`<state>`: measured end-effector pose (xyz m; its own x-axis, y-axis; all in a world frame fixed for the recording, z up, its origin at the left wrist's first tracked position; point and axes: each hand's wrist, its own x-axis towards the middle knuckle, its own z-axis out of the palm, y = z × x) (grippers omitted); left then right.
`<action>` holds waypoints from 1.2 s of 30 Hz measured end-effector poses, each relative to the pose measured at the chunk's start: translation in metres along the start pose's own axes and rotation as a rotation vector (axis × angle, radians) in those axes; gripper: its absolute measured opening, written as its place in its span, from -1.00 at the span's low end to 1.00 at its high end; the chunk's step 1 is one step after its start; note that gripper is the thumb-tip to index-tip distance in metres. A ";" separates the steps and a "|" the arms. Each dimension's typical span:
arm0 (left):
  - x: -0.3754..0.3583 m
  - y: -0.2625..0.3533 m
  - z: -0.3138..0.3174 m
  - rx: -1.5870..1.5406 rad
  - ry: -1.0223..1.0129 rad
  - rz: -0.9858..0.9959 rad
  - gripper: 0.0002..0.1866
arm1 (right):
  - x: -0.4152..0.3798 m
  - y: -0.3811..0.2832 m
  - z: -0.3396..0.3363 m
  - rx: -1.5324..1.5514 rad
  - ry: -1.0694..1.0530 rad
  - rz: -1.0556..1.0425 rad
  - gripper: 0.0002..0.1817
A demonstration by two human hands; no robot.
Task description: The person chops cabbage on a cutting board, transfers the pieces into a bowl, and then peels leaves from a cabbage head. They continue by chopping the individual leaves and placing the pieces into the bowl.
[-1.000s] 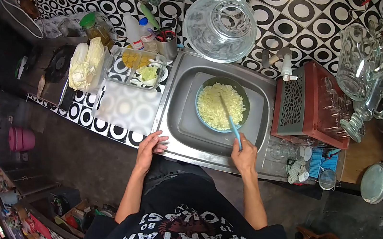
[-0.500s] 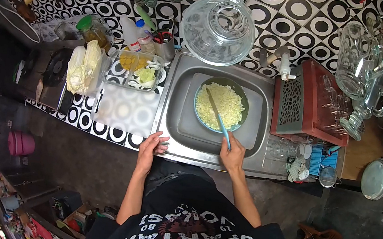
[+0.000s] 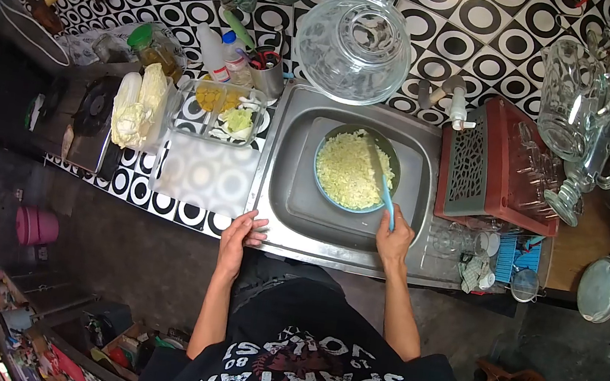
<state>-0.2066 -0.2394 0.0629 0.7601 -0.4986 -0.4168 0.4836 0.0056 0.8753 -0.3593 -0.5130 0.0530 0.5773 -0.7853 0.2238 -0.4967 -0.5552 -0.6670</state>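
In my right hand is a knife, its light-blue handle gripped by closed fingers. The blade reaches over the right side of a round bowl and touches or lies just above the chopped cabbage, pale green and finely cut. That bowl sits on a grey board or tray inside the steel sink. My left hand is at the sink's front left edge, holding nothing, with its fingers apart and slightly bent.
Left of the sink are a translucent cutting mat, a divided clear container with food pieces, and napa cabbage. A large glass bowl stands behind the sink. A red crate with glasses is to the right.
My right hand has moved right with the knife, and the blade has shifted from the bowl's middle to its right side. My left hand has stayed about where it was.
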 end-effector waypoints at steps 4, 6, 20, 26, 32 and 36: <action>-0.002 -0.002 0.000 0.000 0.004 0.003 -0.53 | -0.002 -0.008 0.001 0.054 -0.011 0.065 -0.72; -0.002 0.000 0.001 0.006 -0.006 -0.001 -0.53 | -0.013 -0.005 0.012 -0.030 -0.041 -0.013 -0.72; 0.001 0.001 0.010 0.016 -0.030 -0.014 -0.54 | -0.027 -0.012 0.022 0.079 -0.076 -0.072 -0.72; 0.000 0.000 0.003 0.001 -0.004 -0.006 -0.54 | 0.001 -0.008 -0.004 0.034 0.003 0.003 -0.71; 0.000 -0.001 0.003 -0.003 0.017 -0.017 -0.52 | -0.005 0.002 -0.002 -0.020 0.002 0.011 -0.73; 0.000 0.000 0.006 0.007 0.001 -0.022 -0.53 | -0.014 -0.015 -0.009 0.042 0.031 0.011 -0.72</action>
<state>-0.2091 -0.2451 0.0646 0.7496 -0.4975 -0.4366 0.4973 -0.0119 0.8675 -0.3659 -0.4964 0.0659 0.5511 -0.7998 0.2379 -0.4751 -0.5351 -0.6985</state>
